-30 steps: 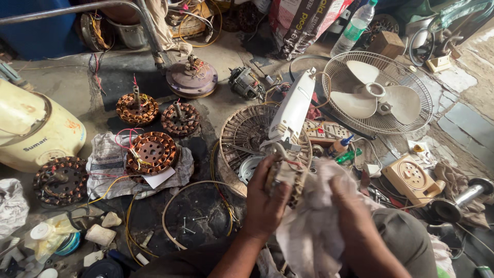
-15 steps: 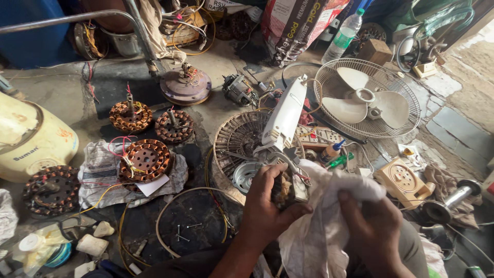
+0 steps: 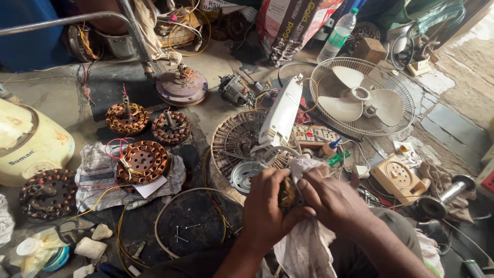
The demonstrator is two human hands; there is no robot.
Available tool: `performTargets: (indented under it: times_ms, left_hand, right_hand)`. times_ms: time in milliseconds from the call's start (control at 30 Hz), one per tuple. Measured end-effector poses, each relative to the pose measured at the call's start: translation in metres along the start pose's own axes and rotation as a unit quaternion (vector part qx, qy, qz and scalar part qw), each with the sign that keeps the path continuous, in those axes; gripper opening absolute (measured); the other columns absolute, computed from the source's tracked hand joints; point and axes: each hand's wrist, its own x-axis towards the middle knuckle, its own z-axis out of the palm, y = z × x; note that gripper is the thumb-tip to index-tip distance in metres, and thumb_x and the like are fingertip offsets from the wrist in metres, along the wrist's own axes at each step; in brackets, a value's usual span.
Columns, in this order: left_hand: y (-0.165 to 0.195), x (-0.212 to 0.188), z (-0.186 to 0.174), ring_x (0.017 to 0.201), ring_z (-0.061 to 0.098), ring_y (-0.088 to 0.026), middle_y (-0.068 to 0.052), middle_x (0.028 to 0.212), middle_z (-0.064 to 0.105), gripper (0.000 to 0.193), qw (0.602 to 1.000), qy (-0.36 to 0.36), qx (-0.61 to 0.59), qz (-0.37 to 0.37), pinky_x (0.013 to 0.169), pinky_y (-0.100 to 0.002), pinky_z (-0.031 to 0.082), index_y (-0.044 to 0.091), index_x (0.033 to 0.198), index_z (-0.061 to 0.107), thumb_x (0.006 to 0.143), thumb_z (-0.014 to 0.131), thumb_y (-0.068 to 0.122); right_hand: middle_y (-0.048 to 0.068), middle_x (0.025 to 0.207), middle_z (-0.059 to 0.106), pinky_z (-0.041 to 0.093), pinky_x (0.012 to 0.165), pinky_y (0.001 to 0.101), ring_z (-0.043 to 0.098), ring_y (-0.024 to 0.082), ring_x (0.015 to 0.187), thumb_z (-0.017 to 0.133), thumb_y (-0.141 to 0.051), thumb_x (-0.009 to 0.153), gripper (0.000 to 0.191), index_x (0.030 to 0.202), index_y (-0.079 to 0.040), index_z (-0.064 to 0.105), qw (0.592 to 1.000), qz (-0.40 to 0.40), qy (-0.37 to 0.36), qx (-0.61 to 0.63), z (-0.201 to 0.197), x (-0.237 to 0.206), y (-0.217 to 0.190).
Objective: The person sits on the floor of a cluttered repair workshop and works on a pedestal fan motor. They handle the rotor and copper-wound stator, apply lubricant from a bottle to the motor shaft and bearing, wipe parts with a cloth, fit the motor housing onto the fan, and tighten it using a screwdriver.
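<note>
both hands — left hand (image 3: 265, 208), right hand (image 3: 329, 201) — clasp a small motor part (image 3: 287, 194), right pressing a white cloth (image 3: 303, 167).

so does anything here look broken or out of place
Mostly dismantled parts. A fan guard with blades lies flat on the floor, off any stand. Bare copper-wound stators sit out, one on crumpled newspaper. Loose screws are scattered inside a wire ring. Both hands, left hand and right hand, grip a small motor part wrapped in a white cloth.

Four copper-wound stators (image 3: 127, 119), one caged fan (image 3: 362, 96), one bottle (image 3: 338, 36)
</note>
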Motion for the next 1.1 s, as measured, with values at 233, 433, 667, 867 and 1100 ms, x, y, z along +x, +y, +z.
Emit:
performTargets:
  times_ms: [233, 433, 667, 867, 1100]
  left_hand:
    - [-0.002, 0.003, -0.003, 0.111, 0.064, -0.036, -0.021, 0.122, 0.062, 0.057, 0.990, 0.069, -0.094, -0.080, 0.096, -0.044, 0.052, 0.000, 0.130, 0.057, 0.106, 0.049, 0.052]
    - [-0.012, 0.009, -0.010, 0.117, 0.063, -0.034, -0.021, 0.125, 0.060, 0.051, 0.982, 0.118, -0.139, -0.040, 0.103, -0.044, 0.049, -0.002, 0.133, 0.053, 0.113, 0.041, 0.043]
    - [-0.009, 0.006, 0.004, 0.098, 0.065, -0.026, -0.015, 0.112, 0.068, 0.054, 0.845, 0.105, -0.445, -0.278, 0.085, -0.039, 0.052, 0.003, 0.133, 0.057, 0.105, 0.035, 0.044]
    - [-0.019, 0.000, 0.014, 0.110, 0.068, -0.024, -0.014, 0.119, 0.071, 0.060, 0.842, 0.051, -0.414, -0.341, 0.099, -0.034, 0.050, 0.005, 0.128, 0.061, 0.107, 0.023, 0.045]
    - [-0.025, -0.004, 0.030, 0.113, 0.065, -0.023, -0.015, 0.121, 0.071, 0.061, 0.830, 0.095, -0.449, -0.316, 0.102, -0.036, 0.048, 0.002, 0.125, 0.064, 0.107, 0.028, 0.048]
  right_hand:
    - [0.011, 0.071, 0.063, 0.047, 0.068, 0.0448, 0.067, 0.028, 0.069, 0.068, -0.027, 0.097, 0.022, 0.084, -0.009, 0.067, 0.969, 0.196, -0.111, 0.104, 0.031, -0.057, -0.017]
    - [0.026, 0.114, 0.065, 0.046, 0.098, 0.0402, 0.060, 0.038, 0.107, 0.062, -0.011, 0.103, 0.019, 0.101, 0.007, 0.064, 0.947, 0.097, 0.161, 0.260, 0.034, -0.102, -0.021]
    - [0.018, 0.106, 0.073, 0.051, 0.079, 0.0383, 0.066, 0.027, 0.093, 0.066, -0.020, 0.092, 0.037, 0.121, 0.001, 0.072, 0.634, 0.468, 0.141, 0.599, 0.026, -0.074, -0.011]
    - [0.007, 0.092, 0.074, 0.053, 0.077, 0.0375, 0.073, 0.024, 0.085, 0.067, -0.054, 0.093, 0.035, 0.105, -0.023, 0.076, 0.913, 0.197, -0.356, -0.031, 0.023, -0.019, -0.020]
    - [0.009, 0.084, 0.076, 0.059, 0.065, 0.0363, 0.072, 0.023, 0.076, 0.087, -0.026, 0.076, 0.033, 0.097, -0.005, 0.074, 0.904, 0.217, -0.052, 0.365, 0.035, -0.003, -0.015]
